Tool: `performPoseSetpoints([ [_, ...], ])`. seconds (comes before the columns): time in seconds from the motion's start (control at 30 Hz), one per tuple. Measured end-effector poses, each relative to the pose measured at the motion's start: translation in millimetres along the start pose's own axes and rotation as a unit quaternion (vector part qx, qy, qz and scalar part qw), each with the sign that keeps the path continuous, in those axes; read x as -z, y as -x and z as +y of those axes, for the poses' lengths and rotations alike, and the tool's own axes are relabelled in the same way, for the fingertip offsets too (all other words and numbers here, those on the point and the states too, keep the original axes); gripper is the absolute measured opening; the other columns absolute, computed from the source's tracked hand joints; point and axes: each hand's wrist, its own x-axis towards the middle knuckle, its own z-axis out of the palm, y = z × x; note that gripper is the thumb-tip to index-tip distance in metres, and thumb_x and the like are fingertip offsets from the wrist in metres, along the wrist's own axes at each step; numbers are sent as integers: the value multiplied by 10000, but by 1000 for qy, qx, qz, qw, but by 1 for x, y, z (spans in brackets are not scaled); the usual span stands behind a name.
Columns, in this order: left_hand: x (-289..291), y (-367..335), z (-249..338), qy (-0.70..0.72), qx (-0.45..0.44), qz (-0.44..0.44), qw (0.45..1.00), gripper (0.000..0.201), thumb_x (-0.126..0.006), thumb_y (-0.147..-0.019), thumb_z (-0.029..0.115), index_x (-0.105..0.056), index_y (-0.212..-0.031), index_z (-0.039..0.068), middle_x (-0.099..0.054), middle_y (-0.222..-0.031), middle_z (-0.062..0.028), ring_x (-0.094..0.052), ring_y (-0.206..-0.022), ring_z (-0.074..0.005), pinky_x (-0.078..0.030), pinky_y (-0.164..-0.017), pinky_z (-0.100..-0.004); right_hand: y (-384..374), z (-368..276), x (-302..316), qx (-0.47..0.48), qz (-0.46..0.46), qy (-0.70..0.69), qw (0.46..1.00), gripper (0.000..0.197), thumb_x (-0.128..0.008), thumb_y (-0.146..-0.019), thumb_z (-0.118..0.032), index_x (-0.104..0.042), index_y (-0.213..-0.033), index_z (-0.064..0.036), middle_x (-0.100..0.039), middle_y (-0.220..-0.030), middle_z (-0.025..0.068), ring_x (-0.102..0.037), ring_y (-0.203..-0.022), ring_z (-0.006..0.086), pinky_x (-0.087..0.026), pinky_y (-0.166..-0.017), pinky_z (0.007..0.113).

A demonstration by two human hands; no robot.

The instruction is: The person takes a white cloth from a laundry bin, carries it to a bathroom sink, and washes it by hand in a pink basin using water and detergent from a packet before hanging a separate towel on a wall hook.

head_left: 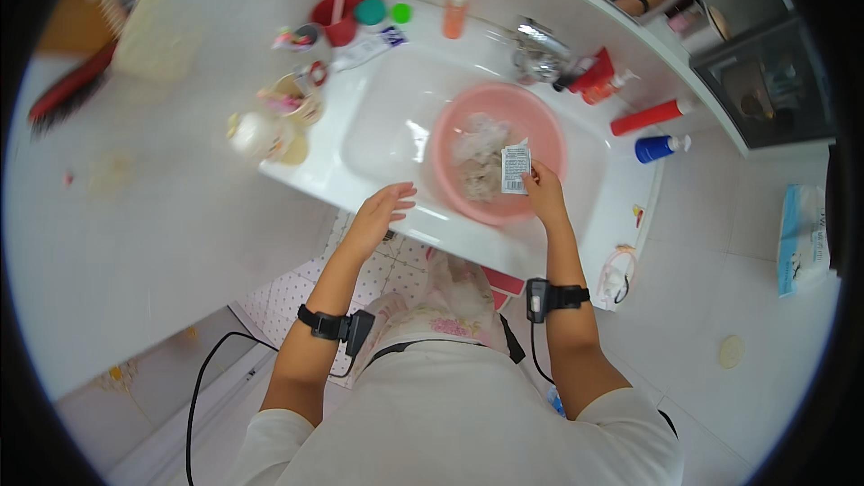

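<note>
My right hand [544, 192] pinches a small white packet [515, 169] with dark print, above a pink plastic basin [447, 182]. Inside the basin lies a bunched, wet-looking whitish cloth [483, 162], partly translucent; its exact kind is unclear, and the packet covers some of its right side. The basin sits in a white sink [382, 130]. My left hand [382, 211] is over the sink's front edge, left of the basin, with fingers stretched out and nothing in them.
A chrome faucet [540, 52] stands behind the basin. Red cups [339, 22], a tube [369, 48] and a white bottle [256, 137] line the sink's left side. An orange bottle [454, 16] is at the back; a red tube [646, 117] and blue pump bottle [655, 148] stand right.
</note>
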Motion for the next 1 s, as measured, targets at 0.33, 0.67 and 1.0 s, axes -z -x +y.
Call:
performPoseSetpoints([
  [0.33,179,354,-127,169,-42,360,917,434,-329,-916,323,-435,-1187,0,-529,-1137,-126,-535,-989,-204,-418,-824,-307,142,-40,-293,-19,-279,-137,950,131,-623,-733,-55,-535,-829,-70,-519,-619,-38,-469,-557,45,-369,-491,182],
  [0.67,245,561,-231,346,-97,609,707,364,-347,-916,278,-450,-1151,21,-551,-1093,-104,-549,-942,-186,-428,-783,-294,316,-113,-596,-28,-603,1,797,141,-567,-815,-128,-461,-871,-53,-479,-633,-3,-486,-537,74,-403,-453,210],
  [1.0,398,582,-223,373,-101,600,701,349,-360,-916,253,-426,-1178,31,-520,-1136,-104,-528,-982,-194,-413,-814,-313,296,-108,-820,-321,-485,-181,793,86,-498,-799,-12,-436,-833,-61,-508,-666,61,-521,-513,143,-424,-423,253],
])
